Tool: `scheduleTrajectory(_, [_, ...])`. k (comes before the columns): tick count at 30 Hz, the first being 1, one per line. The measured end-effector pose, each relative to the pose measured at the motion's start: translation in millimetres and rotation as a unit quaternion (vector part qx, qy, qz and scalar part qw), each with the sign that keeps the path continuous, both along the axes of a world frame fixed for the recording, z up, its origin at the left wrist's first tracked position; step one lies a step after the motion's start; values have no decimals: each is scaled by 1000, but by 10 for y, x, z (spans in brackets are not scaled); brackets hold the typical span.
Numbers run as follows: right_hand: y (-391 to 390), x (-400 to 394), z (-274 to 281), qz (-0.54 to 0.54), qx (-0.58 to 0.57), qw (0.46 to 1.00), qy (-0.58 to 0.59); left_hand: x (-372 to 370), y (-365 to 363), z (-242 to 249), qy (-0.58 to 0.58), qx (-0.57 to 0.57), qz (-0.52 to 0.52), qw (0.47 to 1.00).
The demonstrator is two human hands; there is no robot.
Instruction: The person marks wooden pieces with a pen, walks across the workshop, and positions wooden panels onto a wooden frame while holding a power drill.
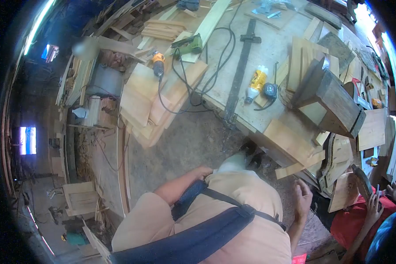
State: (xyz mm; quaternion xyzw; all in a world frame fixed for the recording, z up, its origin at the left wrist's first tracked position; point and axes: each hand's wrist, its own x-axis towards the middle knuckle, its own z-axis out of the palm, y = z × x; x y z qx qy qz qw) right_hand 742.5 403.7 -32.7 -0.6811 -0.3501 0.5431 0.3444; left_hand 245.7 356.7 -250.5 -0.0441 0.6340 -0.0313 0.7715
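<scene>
My left hand (202, 172) rests at the front of my beige shirt (246, 189), beside a pale cloth at the waist; its fingers are too small and partly hidden to make out. My right hand (302, 196) hangs at my right side, with loosely bent fingers apart and nothing in them. It is below a wooden strip (300, 165) that juts from the workbench (224, 88). On the bench lie a glue bottle (256, 83), a tape measure (270, 91) and a long dark bar clamp (242, 66). A dark wooden piece (328, 94) stands at the right.
A green power tool (192, 45) and an orange-grey one (158, 64) lie on stacked boards (138, 101), their black cords looping over the bench edge. At the lower right, a person in a red shirt (356, 224) has hands near a curved wooden piece (362, 182). Boards lean at the left.
</scene>
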Motion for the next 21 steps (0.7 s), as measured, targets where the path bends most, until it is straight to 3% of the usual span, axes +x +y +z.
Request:
scheduleTrajectory(2, [223, -37, 252, 14, 38, 999, 1, -23, 41, 79, -7, 0, -6, 1000])
scheduleTrajectory(5, [457, -90, 623, 67, 84, 992, -59, 99, 245, 632, -4, -8, 6, 1000])
scheduleTrajectory(8, [541, -96, 768, 47, 101, 994, -14, 217, 399, 1062, -13, -16, 17, 1000])
scheduleTrajectory(10, [588, -79, 833, 33, 116, 993, 16, 98, 293, 962, -41, 15, 49, 998])
scheduleTrajectory(14, [697, -17, 917, -3, 141, 990, 19, -210, 134, 631, -71, 34, 2, 997])
scheduleTrajectory(21, [693, -41, 905, -51, 148, 985, 68, -58, 337, 853, -38, 25, -22, 999])
